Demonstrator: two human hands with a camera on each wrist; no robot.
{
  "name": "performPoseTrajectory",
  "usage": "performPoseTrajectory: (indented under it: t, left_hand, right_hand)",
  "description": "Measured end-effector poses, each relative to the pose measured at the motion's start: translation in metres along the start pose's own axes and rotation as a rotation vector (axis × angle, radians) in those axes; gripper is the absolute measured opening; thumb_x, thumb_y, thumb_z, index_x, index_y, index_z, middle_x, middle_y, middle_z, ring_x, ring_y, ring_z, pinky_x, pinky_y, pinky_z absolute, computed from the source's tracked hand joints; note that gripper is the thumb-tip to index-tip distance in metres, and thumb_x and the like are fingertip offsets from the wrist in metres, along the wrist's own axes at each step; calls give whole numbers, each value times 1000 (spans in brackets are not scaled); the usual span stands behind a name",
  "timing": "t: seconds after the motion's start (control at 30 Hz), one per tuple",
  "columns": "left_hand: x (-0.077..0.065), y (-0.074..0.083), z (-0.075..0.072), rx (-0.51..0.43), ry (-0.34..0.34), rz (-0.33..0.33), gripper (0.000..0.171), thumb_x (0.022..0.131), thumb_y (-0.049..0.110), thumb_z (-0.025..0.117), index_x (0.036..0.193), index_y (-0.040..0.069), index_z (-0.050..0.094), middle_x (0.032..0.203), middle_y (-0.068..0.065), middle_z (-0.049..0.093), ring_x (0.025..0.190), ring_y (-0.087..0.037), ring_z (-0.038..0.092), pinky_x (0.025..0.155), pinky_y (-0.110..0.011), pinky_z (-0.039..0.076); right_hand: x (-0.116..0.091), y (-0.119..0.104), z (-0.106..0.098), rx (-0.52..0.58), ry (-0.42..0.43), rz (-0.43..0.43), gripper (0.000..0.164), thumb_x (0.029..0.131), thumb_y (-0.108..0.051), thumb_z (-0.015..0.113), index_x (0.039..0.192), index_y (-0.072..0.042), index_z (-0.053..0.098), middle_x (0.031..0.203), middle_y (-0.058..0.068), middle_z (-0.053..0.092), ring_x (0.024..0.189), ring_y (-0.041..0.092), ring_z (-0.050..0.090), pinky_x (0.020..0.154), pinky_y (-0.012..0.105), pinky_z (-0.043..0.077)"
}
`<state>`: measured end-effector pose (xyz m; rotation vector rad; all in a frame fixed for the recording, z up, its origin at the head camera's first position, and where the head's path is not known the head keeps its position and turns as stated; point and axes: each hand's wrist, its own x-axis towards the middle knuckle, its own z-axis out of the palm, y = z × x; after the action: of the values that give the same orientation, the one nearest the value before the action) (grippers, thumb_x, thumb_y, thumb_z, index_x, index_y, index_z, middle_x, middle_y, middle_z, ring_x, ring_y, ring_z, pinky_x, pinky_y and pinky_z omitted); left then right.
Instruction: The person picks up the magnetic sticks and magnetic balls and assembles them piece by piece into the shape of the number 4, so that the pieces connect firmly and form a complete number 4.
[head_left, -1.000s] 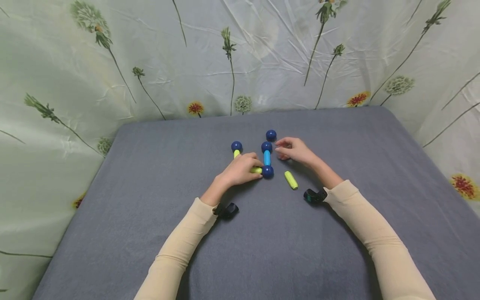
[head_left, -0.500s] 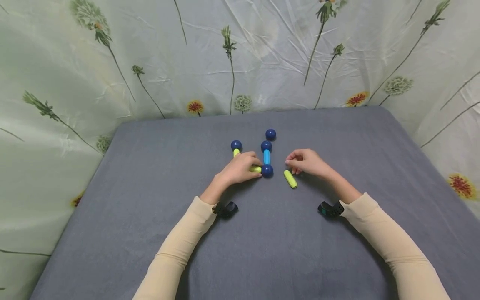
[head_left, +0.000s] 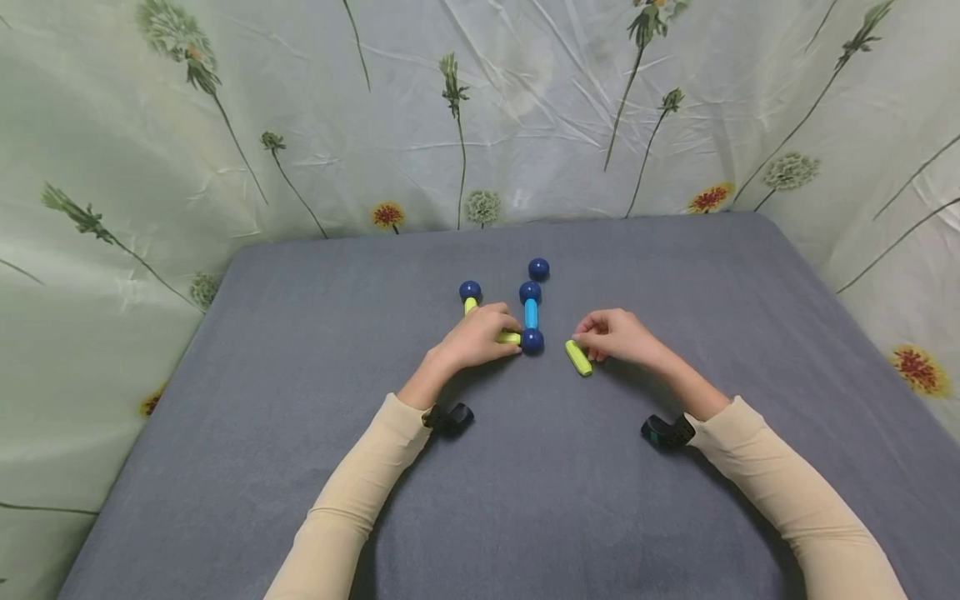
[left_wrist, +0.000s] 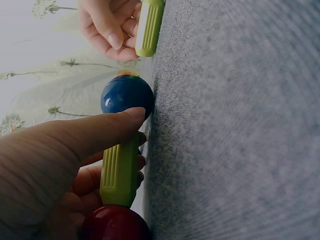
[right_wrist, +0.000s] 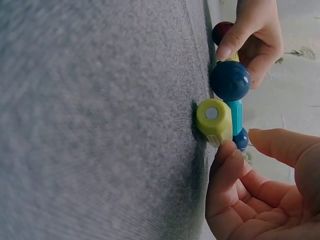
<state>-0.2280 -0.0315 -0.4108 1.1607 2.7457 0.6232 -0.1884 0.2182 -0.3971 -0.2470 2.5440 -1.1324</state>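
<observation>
My left hand [head_left: 483, 333] grips a yellow-green magnetic rod [left_wrist: 119, 172] with its thumb along one side and the fingers behind. A dark blue ball [left_wrist: 127, 92] caps one end of that rod and a red ball [left_wrist: 116, 225] the other; the hand covers the red one in the head view. From the blue ball a light blue rod [head_left: 531, 314] runs back to a second blue ball [head_left: 530, 292]. Beside a loose yellow-green rod [head_left: 578, 359] on the cloth is my right hand [head_left: 618, 337], fingertips right at the rod's edge and thumb held apart.
A single blue ball [head_left: 538, 268] lies behind the light blue rod. Another blue ball [head_left: 470, 290] with a yellow-green rod [head_left: 470, 305] shows beyond my left hand. Grey cloth [head_left: 375, 333] covers the table, and a flowered curtain [head_left: 337, 108] hangs behind it.
My right hand has moved from beside the second blue ball back toward me and to the right, down to the loose yellow-green rod. The left hand keeps its place and its grip.
</observation>
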Motion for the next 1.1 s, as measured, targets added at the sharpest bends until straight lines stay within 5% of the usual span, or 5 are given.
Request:
performPoseTrajectory:
  t: [0.5, 0.83, 1.1]
  left_hand:
    - [-1, 0, 0, -6, 1, -8, 28, 82, 24, 71, 105, 9, 71, 94, -3, 64, 79, -12, 52, 71, -26, 41]
    - [0, 1, 1, -1, -1, -23, 28, 83, 25, 71, 106, 9, 71, 93, -3, 63, 78, -12, 51, 70, -25, 40]
    - [0, 2, 0, 7, -3, -24, 29, 83, 25, 71, 107, 9, 71, 96, -4, 64, 81, -13, 53, 74, -28, 42]
  right_hand:
    - [-3, -3, 4, -107, -52, 28, 24, 84, -22, 67, 90, 1, 64, 62, -1, 59, 55, 8, 53, 53, 24, 45]
    - [-9, -11, 11, -209, -6, -3, 22, 82, -21, 65, 82, 1, 64, 64, 0, 57, 55, 8, 48, 52, 21, 38]
    - [-11, -14, 16, -107, -2, 4, 23, 83, -20, 64, 88, 2, 65, 66, 1, 60, 56, 7, 50, 52, 22, 41]
